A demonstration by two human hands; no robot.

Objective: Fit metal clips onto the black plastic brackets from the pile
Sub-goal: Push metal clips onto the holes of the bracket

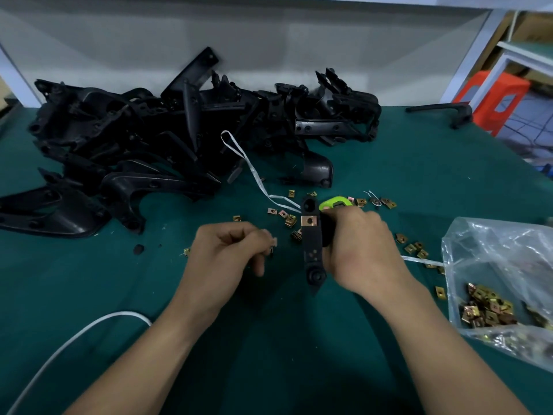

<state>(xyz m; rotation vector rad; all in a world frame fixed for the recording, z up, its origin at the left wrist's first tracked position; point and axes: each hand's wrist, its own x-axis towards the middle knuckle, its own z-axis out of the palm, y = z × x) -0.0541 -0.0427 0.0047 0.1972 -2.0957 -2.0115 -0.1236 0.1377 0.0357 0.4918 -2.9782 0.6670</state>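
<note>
My right hand (362, 250) grips a long black plastic bracket (312, 253) upright over the green table. A brass-coloured metal clip (309, 220) sits on the bracket's upper part. Left of the bracket, my left hand (230, 250) has its fingers curled and pinches a small metal clip (273, 244) at the fingertips. A big pile of black brackets (149, 145) lies at the back left of the table. Several loose clips (290, 220) are scattered around the hands.
A clear plastic bag (502, 265) with several clips in it lies at the right. A green tool (333, 202) lies behind the bracket, near a white strap (254, 172). A white cable (74, 336) runs at the front left. A black handle (443, 110) lies far right.
</note>
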